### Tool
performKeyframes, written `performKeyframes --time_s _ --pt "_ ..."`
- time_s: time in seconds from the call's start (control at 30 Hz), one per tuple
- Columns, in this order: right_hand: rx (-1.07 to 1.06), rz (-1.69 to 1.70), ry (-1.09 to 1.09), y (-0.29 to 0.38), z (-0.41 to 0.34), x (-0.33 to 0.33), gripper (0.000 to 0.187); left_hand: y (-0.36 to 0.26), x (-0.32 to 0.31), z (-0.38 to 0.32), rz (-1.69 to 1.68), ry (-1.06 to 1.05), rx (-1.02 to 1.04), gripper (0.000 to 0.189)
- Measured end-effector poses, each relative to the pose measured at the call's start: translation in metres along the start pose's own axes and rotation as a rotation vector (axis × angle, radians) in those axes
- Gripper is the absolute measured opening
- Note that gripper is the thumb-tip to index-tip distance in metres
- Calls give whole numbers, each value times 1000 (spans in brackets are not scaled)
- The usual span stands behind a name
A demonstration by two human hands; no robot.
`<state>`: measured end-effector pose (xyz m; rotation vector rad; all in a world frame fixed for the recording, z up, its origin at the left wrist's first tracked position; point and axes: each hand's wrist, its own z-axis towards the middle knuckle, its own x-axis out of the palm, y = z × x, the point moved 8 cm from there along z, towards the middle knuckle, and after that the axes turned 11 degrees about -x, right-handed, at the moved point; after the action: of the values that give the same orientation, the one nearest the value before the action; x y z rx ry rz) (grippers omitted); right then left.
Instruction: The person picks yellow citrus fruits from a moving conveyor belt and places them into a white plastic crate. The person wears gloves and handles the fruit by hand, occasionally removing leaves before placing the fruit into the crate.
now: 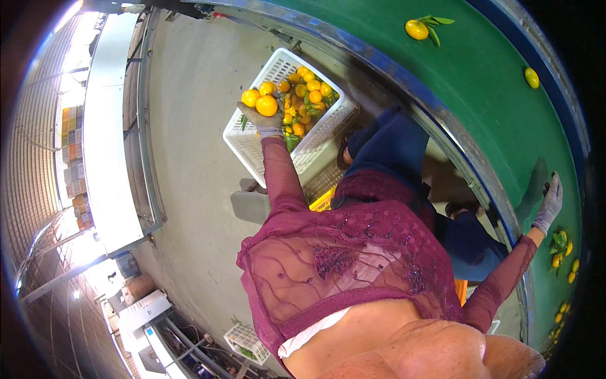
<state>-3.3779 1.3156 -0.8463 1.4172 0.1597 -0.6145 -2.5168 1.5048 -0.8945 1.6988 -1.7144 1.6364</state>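
My left hand (267,122), in a stained light glove, is over a white plastic crate (229,135) on the floor. It cradles several yellow-orange mandarins (266,105), larger in view than those below. Loose mandarins (315,96) with green leaves lie in the crate. On the other side, my right hand (550,203), gloved too, reaches out above a green conveyor belt (492,109) with fingers extended and nothing visible in it. Nearest to that hand is a leafy cluster of mandarins (558,258) on the belt.
A blue metal rail (426,90) edges the belt. Farther along it lie a leafy mandarin (416,29) and a single one (532,78). By my legs are a grey seat-like object (250,206) and a yellow crate (323,201). Another white crate (246,342) stands behind.
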Motion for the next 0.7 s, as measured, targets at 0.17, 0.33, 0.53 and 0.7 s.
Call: performKeyframes --time_s 0.17,0.33,0.53,0.7 --pt "-32 -109 116 32 -18 16 36 -8 -120 28 388 -449 -25 63" --pt "-121 -292 348 68 -27 60 33 -45 0 14 863 -239 266 53" --pt "-242 -281 377 90 -22 78 26 52 284 -68 844 251 535 36" --pt "-462 -338 -488 95 -17 -13 26 286 399 -153 1367 994 136 29"
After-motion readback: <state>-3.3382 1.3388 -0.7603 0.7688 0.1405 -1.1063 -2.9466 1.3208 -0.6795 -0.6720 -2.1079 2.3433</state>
